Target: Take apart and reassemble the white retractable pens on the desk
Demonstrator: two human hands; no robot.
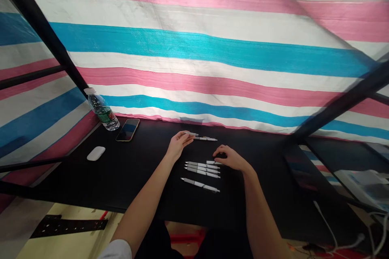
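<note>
On the black bench (146, 178), a close-set row of white pens (203, 170) lies at the clock's centre, their pointed ends toward nine o'clock. At about half past ten from the row, the left hand (178, 145) has its grip closed on a slim pen part (192, 134); just beyond its fingertips, near twelve, lies another pen (209, 139). The right hand (231, 158) is at about two o'clock, fingers curled, just above a short white piece (212, 162) near the row; whether its grip is closed on that piece I cannot tell. A single pen (200, 185) rests apart at six. Well off toward ten are a phone (128, 130) and a water bottle (105, 114); near nine sits a white rounded case (96, 153).
</note>
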